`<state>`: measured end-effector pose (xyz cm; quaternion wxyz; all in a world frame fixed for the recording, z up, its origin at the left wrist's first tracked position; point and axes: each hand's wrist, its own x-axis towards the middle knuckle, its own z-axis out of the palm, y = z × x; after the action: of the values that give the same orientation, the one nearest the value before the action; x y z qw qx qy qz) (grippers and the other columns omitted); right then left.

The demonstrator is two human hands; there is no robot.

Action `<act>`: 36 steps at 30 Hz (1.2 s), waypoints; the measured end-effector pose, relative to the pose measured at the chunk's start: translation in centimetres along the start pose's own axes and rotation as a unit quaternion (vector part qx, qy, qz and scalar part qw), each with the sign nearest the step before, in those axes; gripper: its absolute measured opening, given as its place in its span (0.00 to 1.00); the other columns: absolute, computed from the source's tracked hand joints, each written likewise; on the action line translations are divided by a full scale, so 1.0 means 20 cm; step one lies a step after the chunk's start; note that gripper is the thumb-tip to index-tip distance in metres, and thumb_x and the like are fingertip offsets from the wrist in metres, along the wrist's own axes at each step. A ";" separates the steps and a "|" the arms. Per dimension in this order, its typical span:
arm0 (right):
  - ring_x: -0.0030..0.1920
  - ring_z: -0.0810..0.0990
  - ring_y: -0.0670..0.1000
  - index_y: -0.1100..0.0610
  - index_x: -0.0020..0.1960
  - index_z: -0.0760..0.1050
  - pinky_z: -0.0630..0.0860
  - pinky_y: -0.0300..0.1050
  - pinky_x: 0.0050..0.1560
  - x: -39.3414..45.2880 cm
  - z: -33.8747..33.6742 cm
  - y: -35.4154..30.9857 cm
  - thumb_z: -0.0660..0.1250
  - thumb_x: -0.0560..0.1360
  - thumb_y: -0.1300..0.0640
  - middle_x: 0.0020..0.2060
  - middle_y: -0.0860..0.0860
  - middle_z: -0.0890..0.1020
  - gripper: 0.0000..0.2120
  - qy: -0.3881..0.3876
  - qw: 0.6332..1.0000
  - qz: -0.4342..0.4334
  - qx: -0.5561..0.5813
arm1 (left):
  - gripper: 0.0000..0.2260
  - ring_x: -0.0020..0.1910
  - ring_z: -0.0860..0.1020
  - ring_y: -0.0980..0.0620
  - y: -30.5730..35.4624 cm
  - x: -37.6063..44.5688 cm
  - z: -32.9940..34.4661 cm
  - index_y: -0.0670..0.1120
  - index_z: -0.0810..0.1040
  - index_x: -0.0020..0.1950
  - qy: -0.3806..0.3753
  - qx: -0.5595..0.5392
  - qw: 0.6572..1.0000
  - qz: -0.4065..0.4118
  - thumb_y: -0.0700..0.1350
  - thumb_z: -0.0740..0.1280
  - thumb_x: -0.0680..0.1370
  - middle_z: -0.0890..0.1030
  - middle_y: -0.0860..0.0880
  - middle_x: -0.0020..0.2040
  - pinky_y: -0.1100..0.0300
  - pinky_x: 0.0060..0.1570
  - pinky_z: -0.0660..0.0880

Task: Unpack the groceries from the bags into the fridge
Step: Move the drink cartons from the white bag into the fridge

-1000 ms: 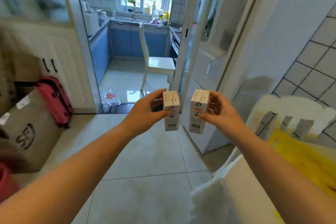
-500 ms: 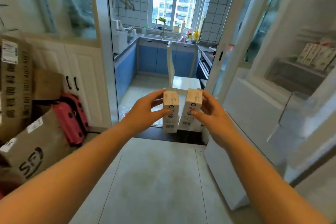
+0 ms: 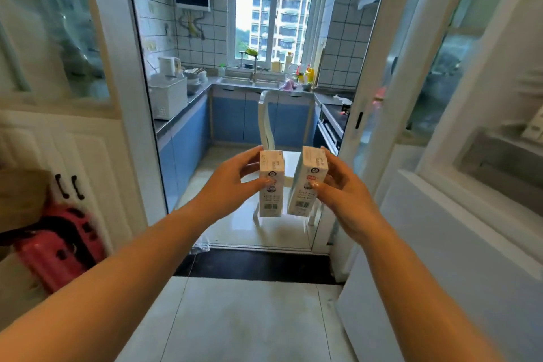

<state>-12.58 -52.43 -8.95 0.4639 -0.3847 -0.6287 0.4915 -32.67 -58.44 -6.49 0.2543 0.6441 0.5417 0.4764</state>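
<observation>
Since the earlier frame, both cartons have been carried closer to the kitchen doorway, and the view has been raised so that more of the window is taken in; the grips are unchanged.

At lower left of the frame a pink suitcase [image 3: 58, 247] is seen against a white cabinet [image 3: 88, 173]. Left of centre, the left hand [image 3: 232, 182] is wrapped round the left carton [image 3: 271, 185], thumb on its front face and fingers behind. This carton is held upright, long axis vertical, top upward, printed face toward the camera. Just beside it, with a narrow gap between, the right carton [image 3: 307, 182] is held upright with its top leaned slightly to the right, clasped by the right hand [image 3: 343, 194] in the same way. A round logo, a red patch and a barcode are made out on each carton; the writing is too small to be read. Both cartons are held in mid-air at frame centre, in front of a white chair [image 3: 266, 117] in the blue-cabineted kitchen. At right, the open fridge [image 3: 470, 185] is seen, with pale cartons [image 3: 534, 126] blurred on a shelf at the right edge.
</observation>
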 end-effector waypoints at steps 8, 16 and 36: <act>0.62 0.76 0.46 0.46 0.69 0.67 0.74 0.52 0.62 0.55 -0.45 0.09 0.66 0.75 0.67 0.59 0.44 0.79 0.27 0.111 0.993 -0.021 -0.024 | 0.26 0.56 0.69 0.66 -0.16 0.95 0.38 0.52 0.64 0.71 -0.110 -0.027 0.991 0.076 0.42 0.68 0.75 0.71 0.65 0.56 0.65 0.53 0.69; 0.60 0.77 0.48 0.43 0.65 0.69 0.74 0.59 0.61 0.80 -0.93 0.07 0.66 0.74 0.67 0.57 0.44 0.80 0.26 0.326 0.945 -0.006 -0.030 | 0.23 0.50 0.75 0.69 -0.10 1.71 0.88 0.50 0.68 0.67 -0.246 -0.132 0.949 0.146 0.38 0.68 0.75 0.76 0.61 0.54 0.76 0.45 0.74; 0.61 0.77 0.49 0.51 0.69 0.69 0.74 0.55 0.62 0.91 -2.39 0.02 0.62 0.76 0.67 0.60 0.48 0.79 0.23 0.547 0.824 -0.117 -0.085 | 0.19 0.51 0.76 0.70 0.73 2.35 2.51 0.64 0.70 0.52 -0.425 -0.277 0.824 0.252 0.37 0.65 0.77 0.79 0.70 0.45 0.65 0.56 0.74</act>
<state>28.50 -22.84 -1.42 0.7514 -0.5516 -0.3515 0.0870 16.74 -8.86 0.74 0.4978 0.7994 0.0439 0.3335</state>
